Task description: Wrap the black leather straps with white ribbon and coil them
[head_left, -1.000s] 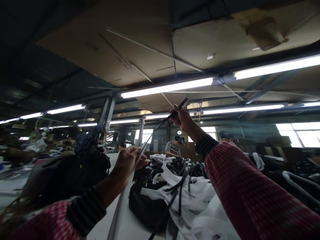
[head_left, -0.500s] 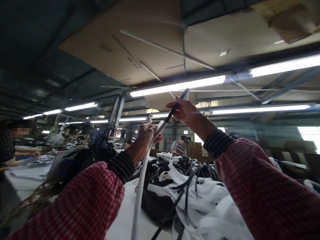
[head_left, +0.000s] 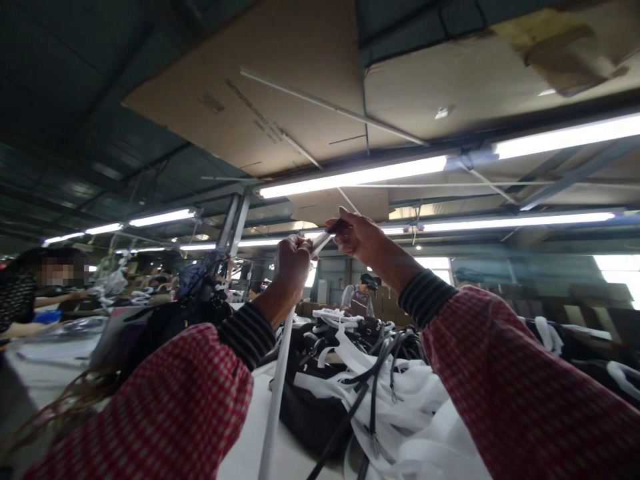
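My left hand point(head_left: 293, 263) is closed around a long white strip point(head_left: 278, 383), which hangs from it down to the front of the worktable. Just up and to the right, my right hand point(head_left: 356, 235) pinches the dark strap point(head_left: 338, 228) where it meets the upper end of the white strip. A short stretch of white spans the small gap between both hands. Most of the dark strap is hidden by my right fingers. Below lies a heap of loose white strips point(head_left: 425, 400) and black straps point(head_left: 374, 373), some with small metal clips.
A white tabletop point(head_left: 250, 427) runs under the heap. Dark bags point(head_left: 165, 327) stand at the left. One co-worker point(head_left: 357, 297) is behind the heap, another person point(head_left: 20, 293) at the far left. Lit tubes point(head_left: 360, 177) hang overhead.
My right hand has moved down and left, closer to my left hand. The dark strap's end, which stuck out above it, is now mostly hidden, and less dark strap shows.
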Demonstrator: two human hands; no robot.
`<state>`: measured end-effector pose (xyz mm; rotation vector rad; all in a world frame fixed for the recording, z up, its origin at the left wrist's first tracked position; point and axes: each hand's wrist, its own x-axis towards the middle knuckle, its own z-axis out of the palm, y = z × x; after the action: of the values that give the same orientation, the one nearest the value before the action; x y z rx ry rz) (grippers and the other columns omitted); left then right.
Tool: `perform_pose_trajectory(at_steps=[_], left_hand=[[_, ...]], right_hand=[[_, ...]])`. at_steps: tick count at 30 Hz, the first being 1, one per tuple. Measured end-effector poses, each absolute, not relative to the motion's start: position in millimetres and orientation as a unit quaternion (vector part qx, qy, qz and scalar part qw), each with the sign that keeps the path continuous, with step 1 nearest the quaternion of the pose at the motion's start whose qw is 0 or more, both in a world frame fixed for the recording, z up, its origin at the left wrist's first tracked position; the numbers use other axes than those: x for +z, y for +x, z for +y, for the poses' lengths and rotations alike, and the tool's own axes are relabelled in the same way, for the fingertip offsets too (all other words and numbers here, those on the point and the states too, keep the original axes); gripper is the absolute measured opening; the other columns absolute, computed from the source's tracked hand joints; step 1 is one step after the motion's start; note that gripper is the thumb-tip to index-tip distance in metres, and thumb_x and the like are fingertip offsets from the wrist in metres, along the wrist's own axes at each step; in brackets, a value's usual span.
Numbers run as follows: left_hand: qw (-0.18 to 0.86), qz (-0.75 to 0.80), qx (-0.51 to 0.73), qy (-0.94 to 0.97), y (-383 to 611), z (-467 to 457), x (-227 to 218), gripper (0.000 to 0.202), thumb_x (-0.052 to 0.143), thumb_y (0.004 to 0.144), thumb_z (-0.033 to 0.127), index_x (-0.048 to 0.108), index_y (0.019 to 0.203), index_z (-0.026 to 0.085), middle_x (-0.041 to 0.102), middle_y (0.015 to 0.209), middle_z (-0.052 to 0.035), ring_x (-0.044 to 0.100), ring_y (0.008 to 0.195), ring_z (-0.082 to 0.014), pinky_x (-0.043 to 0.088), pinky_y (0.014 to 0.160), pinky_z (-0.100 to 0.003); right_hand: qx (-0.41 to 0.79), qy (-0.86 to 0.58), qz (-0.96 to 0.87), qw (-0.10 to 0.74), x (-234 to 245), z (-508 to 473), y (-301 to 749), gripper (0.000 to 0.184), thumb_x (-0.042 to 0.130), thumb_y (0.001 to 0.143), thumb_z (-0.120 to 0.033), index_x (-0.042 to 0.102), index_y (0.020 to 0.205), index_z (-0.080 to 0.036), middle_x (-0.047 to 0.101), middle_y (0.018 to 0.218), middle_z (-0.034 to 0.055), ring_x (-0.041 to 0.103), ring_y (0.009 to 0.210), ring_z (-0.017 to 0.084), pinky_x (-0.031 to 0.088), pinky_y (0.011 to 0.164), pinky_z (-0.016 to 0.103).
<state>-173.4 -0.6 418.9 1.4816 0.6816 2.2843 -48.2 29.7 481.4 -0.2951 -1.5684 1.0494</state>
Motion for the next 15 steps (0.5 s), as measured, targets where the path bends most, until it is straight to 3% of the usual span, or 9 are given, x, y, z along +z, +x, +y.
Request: perform_pose_trajectory(at_steps=[5, 11, 15], left_hand=[[0.146, 0.258, 0.795, 0.529, -172, 10, 398, 0.020, 0.066, 0.084, 0.014, 0.056, 0.067, 0.018, 0.056, 0.051, 0.0030, 0.045, 0.036, -0.0077, 0.028, 0.038, -0.020], [0.179, 0.211, 0.798, 0.535, -163, 2, 413, 0.013, 0.065, 0.090, 0.029, 0.062, 0.084, 0.017, 0.062, 0.060, 0.0018, 0.054, 0.044, -0.0097, 0.041, 0.046, -0.021], [0.184, 0.210, 0.804, 0.525, -162, 2, 406, 0.011, 0.063, 0.090, 0.027, 0.064, 0.091, 0.016, 0.065, 0.064, 0.0005, 0.056, 0.046, -0.0104, 0.038, 0.043, -0.020]], right_hand=[[0.425, -0.138, -0.657, 0.608, 477, 34, -47, 0.031, 0.059, 0.100, -0.027, 0.066, 0.074, -0.012, 0.068, 0.065, 0.0048, 0.047, 0.045, 0.007, 0.026, 0.039, 0.019], [0.355, -0.089, -0.758, 0.539, 454, 42, -64, 0.027, 0.065, 0.093, -0.036, 0.072, 0.075, -0.016, 0.070, 0.077, 0.0030, 0.061, 0.065, 0.014, 0.049, 0.056, 0.024], [0.394, -0.056, -0.759, 0.516, 436, 55, -70, 0.026, 0.062, 0.092, -0.040, 0.069, 0.079, -0.018, 0.067, 0.079, 0.0022, 0.060, 0.066, 0.015, 0.052, 0.060, 0.029]])
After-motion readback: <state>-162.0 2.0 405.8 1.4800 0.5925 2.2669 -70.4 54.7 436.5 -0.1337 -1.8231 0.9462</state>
